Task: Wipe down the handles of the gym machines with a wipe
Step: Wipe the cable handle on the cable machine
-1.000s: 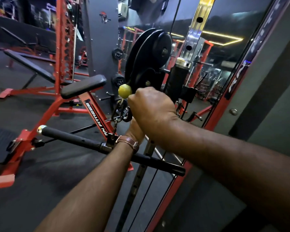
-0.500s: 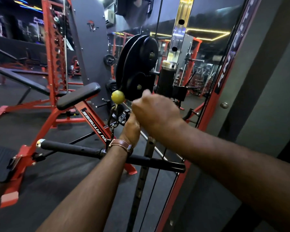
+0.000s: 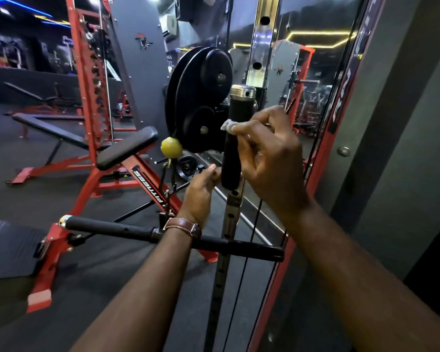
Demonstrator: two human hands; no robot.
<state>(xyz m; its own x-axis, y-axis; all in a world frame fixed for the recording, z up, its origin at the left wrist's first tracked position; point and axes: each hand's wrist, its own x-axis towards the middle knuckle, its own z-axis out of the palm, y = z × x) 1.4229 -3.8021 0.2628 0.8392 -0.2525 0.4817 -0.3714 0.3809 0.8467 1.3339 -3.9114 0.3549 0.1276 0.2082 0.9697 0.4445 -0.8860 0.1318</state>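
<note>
Wipe [image 3: 228, 125] pinched in right hand [image 3: 269, 158] against handle [image 3: 235, 146]; left hand [image 3: 201, 191] grips its base.

place: gym | evidence: red bench [image 3: 92, 146] sitting on dark floor | cable pulley [image 3: 201, 102] hanging | mirror [image 3: 313, 80] reflecting machines

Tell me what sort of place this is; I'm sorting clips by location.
A gym, almost certainly: a red-framed padded bench, a cable machine's black pulley wheels and a straight pull bar hanging from it, with more racks reflected in a wall mirror.
</note>
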